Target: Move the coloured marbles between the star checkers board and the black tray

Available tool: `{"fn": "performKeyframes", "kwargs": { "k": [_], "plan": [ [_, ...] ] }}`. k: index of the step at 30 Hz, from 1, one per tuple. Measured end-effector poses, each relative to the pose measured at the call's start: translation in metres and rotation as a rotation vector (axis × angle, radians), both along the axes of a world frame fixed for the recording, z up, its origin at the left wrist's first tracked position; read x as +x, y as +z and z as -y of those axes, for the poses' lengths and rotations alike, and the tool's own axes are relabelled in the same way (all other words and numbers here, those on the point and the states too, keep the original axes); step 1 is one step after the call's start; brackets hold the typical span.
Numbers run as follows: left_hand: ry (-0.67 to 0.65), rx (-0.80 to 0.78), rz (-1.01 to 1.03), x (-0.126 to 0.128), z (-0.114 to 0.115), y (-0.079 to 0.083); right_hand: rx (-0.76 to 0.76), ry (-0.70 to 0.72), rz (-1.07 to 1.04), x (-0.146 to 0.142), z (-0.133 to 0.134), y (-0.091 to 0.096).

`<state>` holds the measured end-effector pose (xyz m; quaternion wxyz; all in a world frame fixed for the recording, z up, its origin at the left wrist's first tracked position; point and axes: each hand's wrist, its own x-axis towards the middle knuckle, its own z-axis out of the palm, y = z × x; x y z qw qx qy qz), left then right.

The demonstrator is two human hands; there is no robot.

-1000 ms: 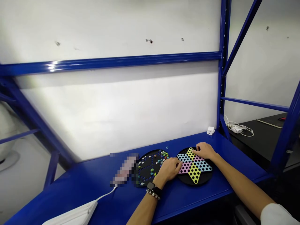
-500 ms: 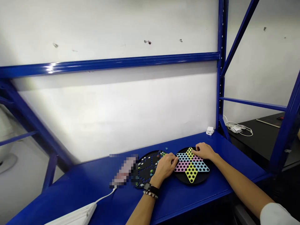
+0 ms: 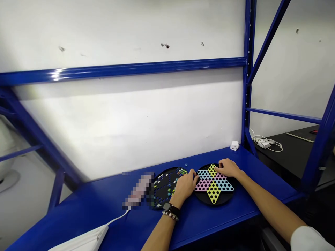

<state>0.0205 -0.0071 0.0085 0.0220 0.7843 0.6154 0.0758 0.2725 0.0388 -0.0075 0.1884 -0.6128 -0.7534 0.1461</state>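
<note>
Black Chinese checkers board (image 3: 214, 186) with pastel star is sitting on the blue steel shelf (image 3: 251, 184); right hand (image 3: 228, 168) is resting on its star and left hand (image 3: 184, 187) is reaching its rim, fingers curled, any hold undeterminable.

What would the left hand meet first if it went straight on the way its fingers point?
Probably the round black board with the coloured star. The fingertips of the left hand point up and right at its rim and look very close to it, though depth is hard to judge from this view.
</note>
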Motion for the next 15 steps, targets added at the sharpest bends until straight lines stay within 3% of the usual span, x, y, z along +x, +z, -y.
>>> {"fn": "performKeyframes", "kwargs": {
  "k": [15],
  "plan": [
    [-0.064, -0.065, -0.062, 0.0001, 0.0029, 0.0058, -0.004, 0.01, -0.015, -0.001, 0.0012, 0.0009]
  ]
}}
